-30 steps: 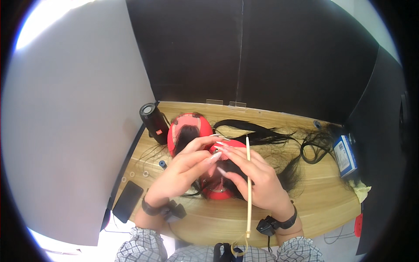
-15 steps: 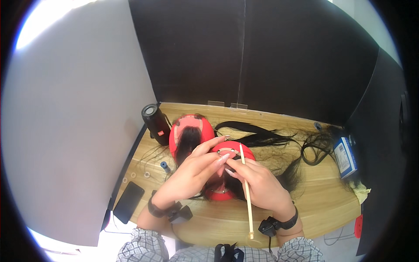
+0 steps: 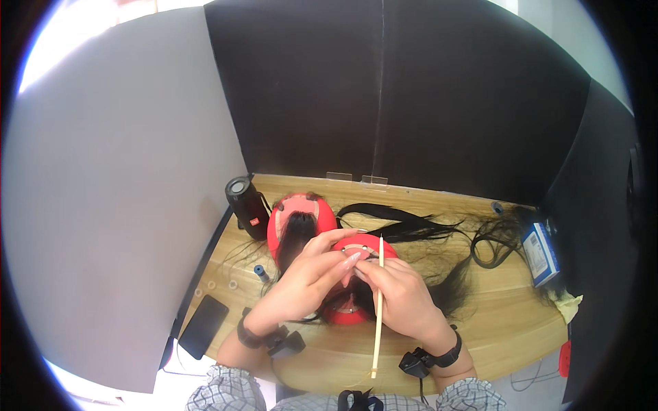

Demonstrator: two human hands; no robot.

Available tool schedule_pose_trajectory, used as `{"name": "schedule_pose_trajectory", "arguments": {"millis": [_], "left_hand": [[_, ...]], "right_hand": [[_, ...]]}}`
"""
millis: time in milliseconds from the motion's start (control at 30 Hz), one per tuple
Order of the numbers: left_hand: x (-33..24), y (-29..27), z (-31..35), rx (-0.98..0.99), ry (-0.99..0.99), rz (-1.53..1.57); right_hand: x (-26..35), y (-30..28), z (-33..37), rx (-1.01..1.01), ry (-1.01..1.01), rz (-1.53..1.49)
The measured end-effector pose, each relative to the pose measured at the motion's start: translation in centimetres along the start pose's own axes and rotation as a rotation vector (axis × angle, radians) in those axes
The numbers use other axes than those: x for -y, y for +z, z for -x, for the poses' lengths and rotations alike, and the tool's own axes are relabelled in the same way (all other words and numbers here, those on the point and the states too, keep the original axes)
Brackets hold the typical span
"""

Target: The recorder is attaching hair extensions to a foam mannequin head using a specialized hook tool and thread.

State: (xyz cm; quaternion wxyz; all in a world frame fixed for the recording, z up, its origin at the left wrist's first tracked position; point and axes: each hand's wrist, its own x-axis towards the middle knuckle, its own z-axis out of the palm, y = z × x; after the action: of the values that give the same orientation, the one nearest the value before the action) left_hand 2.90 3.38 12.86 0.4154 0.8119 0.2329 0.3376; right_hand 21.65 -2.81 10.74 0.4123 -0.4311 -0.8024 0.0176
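Note:
A red dome-shaped head form (image 3: 348, 316) with a pink mesh patch and pins stands in front of me, dark hair falling from it. Over its top my left hand (image 3: 312, 277) pinches thumb and fingertips together at the mesh; what lies between them is too small to make out. My right hand (image 3: 404, 294) meets it there, its fingers closed and its fingertips at the same spot. A long pale stick with a thin pointed tip (image 3: 378, 322) is held in the right hand, tip away from me. Its lower end hangs over the table's near side.
Behind on the left stand a second red form (image 3: 327, 218) with black hair and a black cylindrical speaker (image 3: 248, 209). Long black hair (image 3: 391, 222) lies across the back. A phone (image 3: 203, 327), a blue spool (image 3: 261, 273) and a blue-white box (image 3: 541, 253) lie toward the sides.
The stick's lower end has swung to the left, so it stands nearly upright in the picture. Both hands remain together over the front form. The whole view has shifted slightly.

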Motion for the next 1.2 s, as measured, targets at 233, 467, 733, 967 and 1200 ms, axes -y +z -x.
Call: {"name": "schedule_pose_trajectory", "arguments": {"millis": [233,467,733,967,1200], "left_hand": [[0.2,0.0,0.0,-0.081,0.142,0.154],[-0.1,-2.0,0.5,-0.160,0.241,0.265],[0.7,-3.2,1.3,-0.284,0.303,0.837],[0.7,-5.0,1.7,-0.405,0.239,0.465],[1.4,-4.3,0.6,-0.513,0.211,0.230]], "right_hand": [[0.4,-1.2,-0.4,-0.016,0.047,-0.008],[-1.4,-2.6,-0.3,-0.030,0.198,-0.001],[-5.1,-6.0,0.8,0.000,0.431,-0.288],[-8.9,-8.7,2.3,-0.084,0.487,-0.416],[-13.8,-11.3,6.1,-0.135,0.889,-0.007]]}}
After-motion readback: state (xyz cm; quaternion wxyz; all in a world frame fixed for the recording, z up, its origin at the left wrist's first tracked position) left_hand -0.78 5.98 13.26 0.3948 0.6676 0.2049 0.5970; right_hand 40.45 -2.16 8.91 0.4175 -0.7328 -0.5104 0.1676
